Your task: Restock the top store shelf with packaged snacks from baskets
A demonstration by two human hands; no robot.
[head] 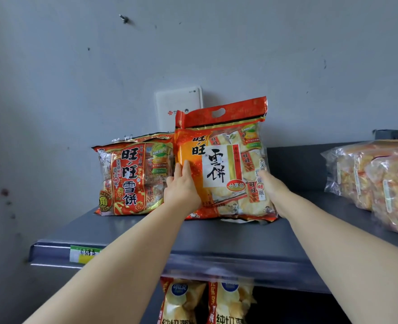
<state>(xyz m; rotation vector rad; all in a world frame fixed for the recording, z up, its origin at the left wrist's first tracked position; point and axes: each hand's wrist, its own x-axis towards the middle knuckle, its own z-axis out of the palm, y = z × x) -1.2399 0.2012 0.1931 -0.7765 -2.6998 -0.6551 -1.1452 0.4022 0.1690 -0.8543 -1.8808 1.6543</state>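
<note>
A large orange and red rice-cracker bag (226,160) stands upright on the grey top shelf (216,239). My left hand (181,185) presses against its left side and my right hand (274,190) grips its right edge, so the bag is held between both. Beside it on the left, touching it, stands a second red rice-cracker bag (132,178), slightly lower and leaning back toward the wall.
Clear bags of packaged snacks (378,183) sit at the shelf's right end. A white router box (178,106) leans on the grey wall behind the bags. Yellow chip bags (207,300) hang below the shelf. A price label (83,253) is on the shelf's front strip.
</note>
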